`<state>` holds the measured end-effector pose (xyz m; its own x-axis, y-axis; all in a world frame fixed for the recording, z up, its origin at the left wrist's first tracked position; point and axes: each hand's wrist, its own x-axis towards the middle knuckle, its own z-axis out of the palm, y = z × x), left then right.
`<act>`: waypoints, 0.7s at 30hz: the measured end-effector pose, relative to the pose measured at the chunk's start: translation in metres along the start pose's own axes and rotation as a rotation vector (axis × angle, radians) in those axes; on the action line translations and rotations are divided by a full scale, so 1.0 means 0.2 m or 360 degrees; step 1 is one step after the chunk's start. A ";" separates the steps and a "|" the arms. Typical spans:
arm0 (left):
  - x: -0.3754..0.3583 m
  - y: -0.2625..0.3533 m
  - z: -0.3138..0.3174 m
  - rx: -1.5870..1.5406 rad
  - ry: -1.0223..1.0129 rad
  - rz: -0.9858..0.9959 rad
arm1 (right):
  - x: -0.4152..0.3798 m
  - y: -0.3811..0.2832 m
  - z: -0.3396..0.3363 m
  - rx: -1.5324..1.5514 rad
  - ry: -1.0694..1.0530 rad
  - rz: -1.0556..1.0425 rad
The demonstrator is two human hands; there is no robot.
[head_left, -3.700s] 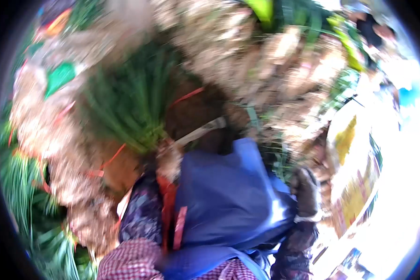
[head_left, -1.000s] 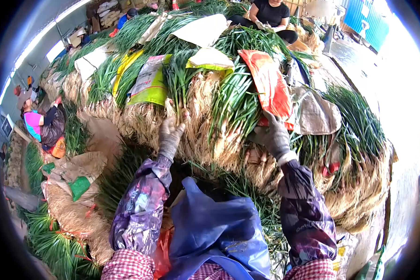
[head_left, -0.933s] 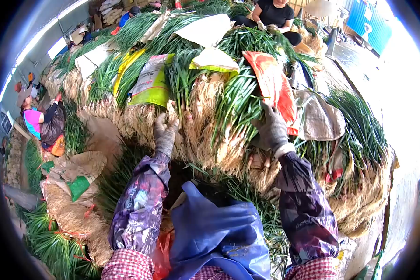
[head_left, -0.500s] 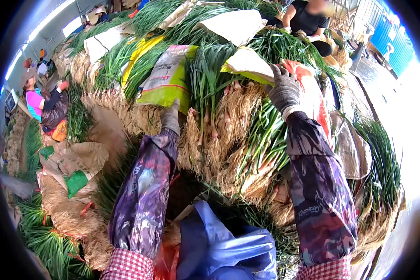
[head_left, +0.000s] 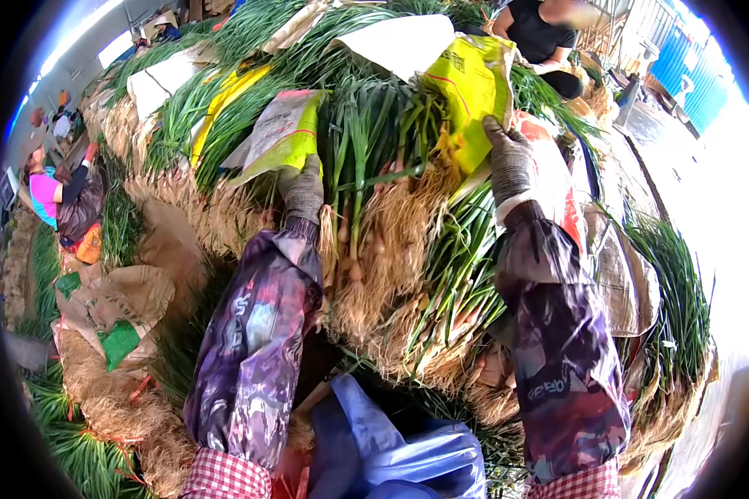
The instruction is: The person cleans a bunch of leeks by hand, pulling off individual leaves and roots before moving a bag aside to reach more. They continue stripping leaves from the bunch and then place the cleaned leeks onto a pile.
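Note:
My left hand [head_left: 302, 190], in a grey glove, is closed on the lower edge of a grey-and-yellow printed sack [head_left: 287, 137]. My right hand [head_left: 510, 162], gloved alike, pinches the lower corner of a bright yellow sack [head_left: 477, 100] that stands partly raised. Between the hands lie green onions [head_left: 362, 150] with long leaves pointing away from me and a thick mat of tan roots [head_left: 404, 224] toward me. More onions with bright green stalks [head_left: 456, 270] lie below my right hand. Fingertips of both hands are partly hidden by the sacks.
A white sack [head_left: 395, 41] and a yellow strip of sacking [head_left: 225, 104] cover more onions behind. Tied bundles [head_left: 112, 399] lie at the lower left. One person [head_left: 66, 195] sits at left, another [head_left: 541, 37] at the far right. Blue plastic [head_left: 391, 441] is close in front of me.
The yellow sack at my right hand has turned up, its yellow printed face now showing where the pale side showed. The left sack's lower edge has been lifted and folded slightly.

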<state>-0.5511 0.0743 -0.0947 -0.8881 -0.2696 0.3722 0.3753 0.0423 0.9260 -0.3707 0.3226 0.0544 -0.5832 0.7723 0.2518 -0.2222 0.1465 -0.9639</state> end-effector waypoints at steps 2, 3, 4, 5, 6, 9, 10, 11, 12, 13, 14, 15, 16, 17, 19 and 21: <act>-0.11 0.35 -0.07 -0.0120 -0.0155 -0.0056 | -0.12 -0.09 0.01 0.0441 -0.0011 0.0074; -0.14 0.46 -0.11 -0.0221 -0.0195 -0.0083 | -0.16 -0.10 0.01 0.0803 -0.0060 0.0145; -0.20 0.57 -0.13 -0.0220 -0.0116 -0.0124 | -0.26 -0.20 0.01 0.0918 -0.0040 0.0107; -0.24 0.65 -0.15 -0.0247 -0.0083 -0.0134 | -0.38 -0.35 0.00 0.0782 0.0042 0.0087; -0.30 0.72 -0.17 -0.0305 -0.0082 -0.0118 | -0.45 -0.40 -0.04 0.0800 0.0054 0.0130; -0.48 0.93 -0.23 -0.0551 -0.0125 -0.0094 | -0.57 -0.53 -0.14 0.0963 0.0213 -0.0061; -0.55 1.00 -0.23 -0.0646 -0.0162 -0.0097 | -0.59 -0.57 -0.22 0.0996 0.0213 -0.0104; -0.63 1.07 -0.24 -0.0746 -0.0201 -0.0105 | -0.62 -0.61 -0.30 0.0969 0.0226 -0.0184; -0.71 1.15 -0.23 -0.0852 -0.0241 -0.0113 | -0.66 -0.68 -0.38 0.0914 0.0251 -0.0305; -0.79 1.23 -0.22 -0.0941 -0.0283 -0.0122 | -0.69 -0.75 -0.47 0.0841 0.0286 -0.0434; -0.87 1.31 -0.21 -0.0988 -0.0329 -0.0132 | -0.73 -0.80 -0.55 0.0796 0.0312 -0.0527; -0.97 1.39 -0.17 -0.1042 -0.0343 -0.0158 | -0.74 -0.85 -0.67 0.0839 0.0318 -0.0597; -1.03 1.44 -0.19 -0.0634 -0.0534 -0.0036 | -0.73 -0.88 -0.82 0.0734 0.0474 -0.0590; -1.13 1.48 -0.11 -0.0675 -0.0429 -0.0052 | -0.69 -0.90 -0.97 0.0638 0.0613 -0.0575; -1.33 1.53 0.05 -0.0988 -0.0388 -0.0093 | -0.65 -0.90 -1.30 0.0530 0.0533 -0.0619; -1.53 1.53 0.18 -0.1209 -0.0429 -0.0259 | -0.59 -0.84 -1.63 0.0689 0.0562 -0.0605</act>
<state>-0.1738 0.2046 0.0769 -0.9439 0.0284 0.3289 0.2275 -0.6662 0.7103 -0.0091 0.4087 0.1576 -0.1288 0.8825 0.4524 -0.6974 0.2438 -0.6740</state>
